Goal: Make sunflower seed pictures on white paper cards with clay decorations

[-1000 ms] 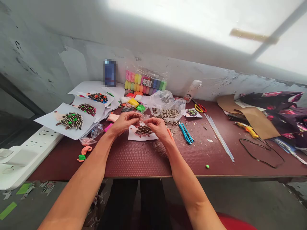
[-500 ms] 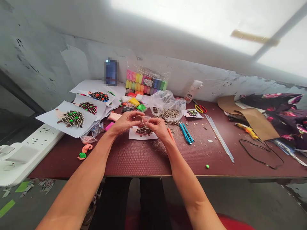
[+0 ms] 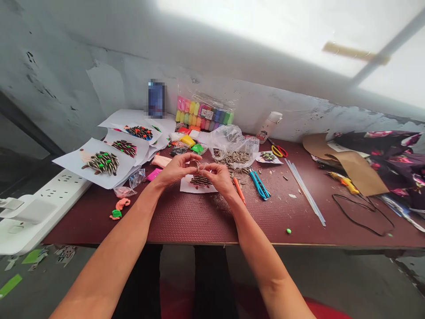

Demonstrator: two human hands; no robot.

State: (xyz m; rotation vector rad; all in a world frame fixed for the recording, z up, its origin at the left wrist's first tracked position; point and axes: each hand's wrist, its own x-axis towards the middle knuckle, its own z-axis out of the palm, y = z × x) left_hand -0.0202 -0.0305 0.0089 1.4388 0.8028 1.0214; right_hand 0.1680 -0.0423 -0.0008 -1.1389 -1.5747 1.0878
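My left hand (image 3: 182, 169) and my right hand (image 3: 215, 176) meet at the middle of the table, fingertips nearly touching. Both are pinched around a small, clear, crinkled piece, perhaps a plastic bag, whose contents are too small to tell. Just below them lies a white card (image 3: 195, 188) bearing a hedgehog shape of striped seeds (image 3: 200, 180), partly covered by my fingers. Behind my right hand an open plastic bag (image 3: 229, 137) spills sunflower seeds (image 3: 237, 156). An orange pen-like tool (image 3: 239, 190) lies beside my right wrist.
Finished seed hedgehogs on paper (image 3: 103, 163) and a power strip (image 3: 49, 199) are at left. Coloured clay packs (image 3: 202, 116) stand behind. A blue cutter (image 3: 259, 184), scissors (image 3: 279, 150), glue sticks (image 3: 305, 192), a yellow glue gun (image 3: 347, 182) and a bottle (image 3: 269, 126) are at right.
The view has shifted slightly, so the table items appear a little farther right. Both hands keep their pinch over the card, with only slight finger movement.
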